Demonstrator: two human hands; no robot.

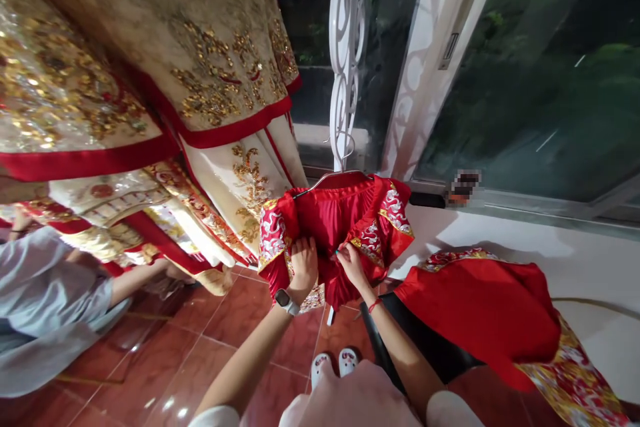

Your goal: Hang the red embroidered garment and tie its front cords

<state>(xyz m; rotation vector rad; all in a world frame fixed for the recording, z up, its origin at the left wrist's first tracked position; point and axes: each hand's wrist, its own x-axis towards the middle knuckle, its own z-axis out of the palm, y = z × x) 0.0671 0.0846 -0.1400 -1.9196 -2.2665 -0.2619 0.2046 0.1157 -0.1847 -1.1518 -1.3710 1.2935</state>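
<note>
A red garment (333, 213), pleated in the middle with silver-and-gold embroidered panels at its sides, hangs in front of me. A thin metal hanger (345, 161) holds it at the top. My left hand (303, 267), with a watch on the wrist, is closed on the garment's left front, its fingers pointing up over the cloth. Close beside it, my right hand (351, 264) pinches the cloth near the embroidered panel on the right. The exact bit of cloth between those fingertips is too small to make out.
Cream robes (215, 80) with gold sequins and red borders hang at left. A seated person (45, 287) is behind them. Another red garment (485, 307) drapes over a black seat (425, 333) and white ledge (595, 267) at right. A white scrolled stand (340, 47) rises before the window.
</note>
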